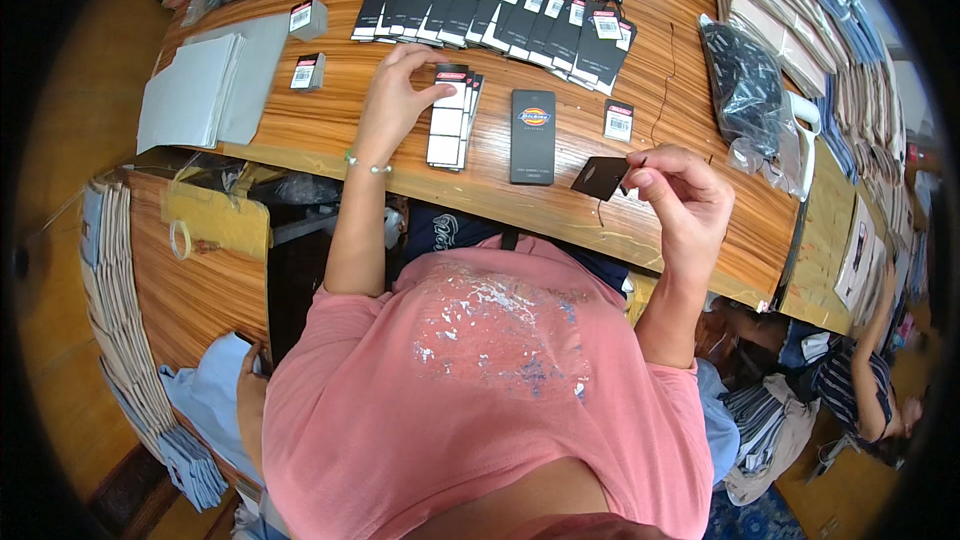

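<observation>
Right hand [680, 202] pinches a black tag [601, 178] above the wooden table's [330, 115] near edge. Left hand [395, 90], fingers curled, presses a tag stack [450, 118]; clear bag [748, 85] holds black cords.

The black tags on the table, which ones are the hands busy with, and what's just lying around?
In use:
- small black tag, pinched in the right hand
- short stack of tags, under the left hand
- long black tag lying between the hands

Lying about:
- row of black tags
- grey sheets
- clear bag
</observation>
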Demonstrator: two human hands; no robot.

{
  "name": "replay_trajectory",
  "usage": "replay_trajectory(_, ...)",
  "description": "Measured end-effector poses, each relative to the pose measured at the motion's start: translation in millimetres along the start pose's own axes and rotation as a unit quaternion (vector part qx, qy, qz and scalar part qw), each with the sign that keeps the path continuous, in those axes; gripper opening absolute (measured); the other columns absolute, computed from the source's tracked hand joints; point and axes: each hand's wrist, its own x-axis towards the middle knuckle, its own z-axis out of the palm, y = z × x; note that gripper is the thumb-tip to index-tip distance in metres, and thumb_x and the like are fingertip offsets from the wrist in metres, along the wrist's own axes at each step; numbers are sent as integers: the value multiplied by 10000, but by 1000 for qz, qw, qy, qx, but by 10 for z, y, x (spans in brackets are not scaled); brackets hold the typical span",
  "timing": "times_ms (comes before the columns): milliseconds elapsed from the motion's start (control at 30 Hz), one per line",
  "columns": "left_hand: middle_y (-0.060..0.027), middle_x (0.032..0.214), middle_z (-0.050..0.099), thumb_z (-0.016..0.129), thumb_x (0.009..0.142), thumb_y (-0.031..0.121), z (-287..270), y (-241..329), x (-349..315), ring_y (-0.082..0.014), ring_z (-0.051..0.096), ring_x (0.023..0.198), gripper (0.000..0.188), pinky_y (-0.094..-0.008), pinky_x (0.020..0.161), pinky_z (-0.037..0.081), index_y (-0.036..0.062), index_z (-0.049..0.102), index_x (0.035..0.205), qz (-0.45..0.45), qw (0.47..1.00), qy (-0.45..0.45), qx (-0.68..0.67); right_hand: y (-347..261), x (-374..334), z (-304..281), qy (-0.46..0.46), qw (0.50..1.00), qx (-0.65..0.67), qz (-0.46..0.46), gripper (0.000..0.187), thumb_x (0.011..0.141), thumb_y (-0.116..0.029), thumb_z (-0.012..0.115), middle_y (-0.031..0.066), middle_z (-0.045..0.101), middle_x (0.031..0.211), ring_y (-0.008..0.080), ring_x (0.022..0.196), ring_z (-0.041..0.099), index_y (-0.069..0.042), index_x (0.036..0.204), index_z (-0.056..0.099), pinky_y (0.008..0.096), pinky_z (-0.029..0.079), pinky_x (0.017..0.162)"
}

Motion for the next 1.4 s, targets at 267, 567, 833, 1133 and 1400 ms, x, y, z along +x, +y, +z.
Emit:
replay_trajectory(267,-34,826,616,622,787,-2,-282,974,22,-68,582,798,188,-180,724,459,-8,548,961,-187,889,-131,-397,-19,12,41,-18,987,-155,-47,76,713,-41,691,50,608,671,97,600,530,7,745,641,227,403,542)
replay_trajectory(567,-50,833,612,648,752,-26,85,1528,-64,-92,607,751,135,-203,638,525,-32,593,875,-51,934,-110,-335,84,34,112,34,926,-340,-157,55,685,-62,674,67,587,612,190,579,537,-28,691,631,299,405,530)
replay_trajectory(833,-81,817,639,661,735,-11,140,1552,-84,-110,612,690,142,-212,591,514,-26,619,870,48,965,-70,-248,79,7,61,63,930,-333,-140,41,672,-32,651,66,569,590,183,539,513,-26,662,612,295,389,517)
replay_trajectory(1133,-87,806,645,668,733,25,138,1543,-69,-132,606,631,141,-219,555,479,-4,638,869,93,966,-68,-232,55,-7,61,68,931,-330,-141,56,675,-19,641,72,557,578,183,534,497,-6,647,594,293,382,505)
replay_trajectory(1400,-90,826,648,666,738,18,132,1539,-90,-119,607,650,156,-214,561,486,-15,638,888,68,959,-85,-260,56,-17,75,73,944,-301,-110,57,683,-13,637,75,546,571,167,526,486,8,655,592,280,381,490)
